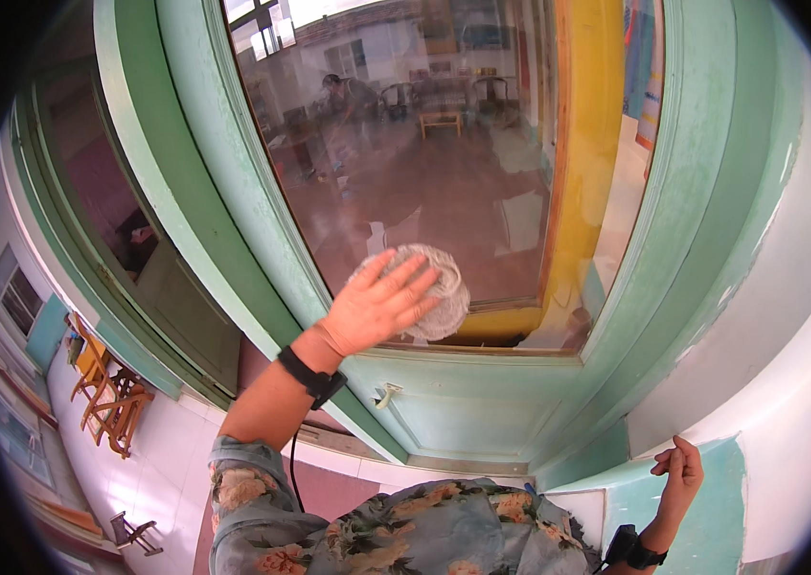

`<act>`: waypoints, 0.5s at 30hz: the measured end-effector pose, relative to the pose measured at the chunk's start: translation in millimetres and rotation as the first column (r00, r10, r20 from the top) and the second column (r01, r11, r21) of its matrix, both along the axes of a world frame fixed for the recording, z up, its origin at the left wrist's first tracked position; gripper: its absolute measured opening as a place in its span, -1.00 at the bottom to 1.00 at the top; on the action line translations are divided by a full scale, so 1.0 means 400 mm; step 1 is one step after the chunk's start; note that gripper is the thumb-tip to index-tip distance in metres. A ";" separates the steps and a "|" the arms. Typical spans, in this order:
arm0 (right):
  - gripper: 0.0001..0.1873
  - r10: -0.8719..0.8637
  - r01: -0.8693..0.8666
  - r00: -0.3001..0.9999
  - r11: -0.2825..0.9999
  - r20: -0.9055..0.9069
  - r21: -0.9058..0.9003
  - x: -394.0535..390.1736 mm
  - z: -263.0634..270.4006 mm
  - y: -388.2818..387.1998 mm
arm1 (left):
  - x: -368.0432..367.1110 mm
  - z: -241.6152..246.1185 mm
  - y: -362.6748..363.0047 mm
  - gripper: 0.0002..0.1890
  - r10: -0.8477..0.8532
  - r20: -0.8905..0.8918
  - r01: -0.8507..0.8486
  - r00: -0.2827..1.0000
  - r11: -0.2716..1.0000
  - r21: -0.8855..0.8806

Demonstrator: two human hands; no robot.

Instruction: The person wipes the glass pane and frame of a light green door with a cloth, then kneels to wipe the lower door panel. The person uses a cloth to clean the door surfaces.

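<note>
Fingers spread, my left hand (pixel 387 302) presses a bunched grey-white cloth (pixel 446 309) flat against a glass pane (pixel 405 180). The cloth lies near the pane's lower edge, partly hidden under my palm and fingers. Around the glass runs a pale green wooden frame (pixel 448 363), its paint worn in places. Below the pane, a small light-coloured handle (pixel 389 394) sits on the green lower panel (pixel 477 410). My right hand (pixel 682 467) hangs in the air at the lower right, fingers loosely bent, with nothing visible in it. It is nearest the white and teal wall (pixel 700 496).
A yellow strip (pixel 587 144) shows in the glass on the right. A person (pixel 351 97) and a small wooden stool (pixel 441 123) appear in the pane, reflected or behind it. Left are a dark green door (pixel 193 316), wooden chairs (pixel 114 402) and a folding stool (pixel 134 533).
</note>
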State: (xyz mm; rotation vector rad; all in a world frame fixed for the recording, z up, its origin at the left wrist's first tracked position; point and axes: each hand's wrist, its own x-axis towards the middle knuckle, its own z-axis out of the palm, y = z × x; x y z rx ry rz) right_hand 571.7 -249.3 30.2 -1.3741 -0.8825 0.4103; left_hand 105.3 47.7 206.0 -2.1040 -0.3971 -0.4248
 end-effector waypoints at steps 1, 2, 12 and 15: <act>-0.77 -0.002 0.002 1.000 1.000 0.004 -0.001 0.002 -0.003 0.000 | -0.008 0.070 0.008 -0.50 0.033 0.080 -0.038 0.996 0.998 0.056; -0.77 -0.004 0.004 1.000 1.000 0.007 -0.001 0.004 -0.006 0.000 | -0.023 0.148 0.017 -0.46 0.059 0.177 -0.071 0.982 0.995 0.067; -0.77 0.017 -0.018 0.998 1.000 0.065 0.020 -0.025 -0.002 0.047 | -0.085 0.642 0.087 -0.42 -0.215 0.638 -0.006 0.740 0.945 0.326; -0.77 -0.014 0.013 0.996 1.000 0.083 0.017 -0.032 0.007 0.057 | -0.056 0.545 0.085 -0.36 -0.116 0.676 -0.107 0.728 0.954 0.279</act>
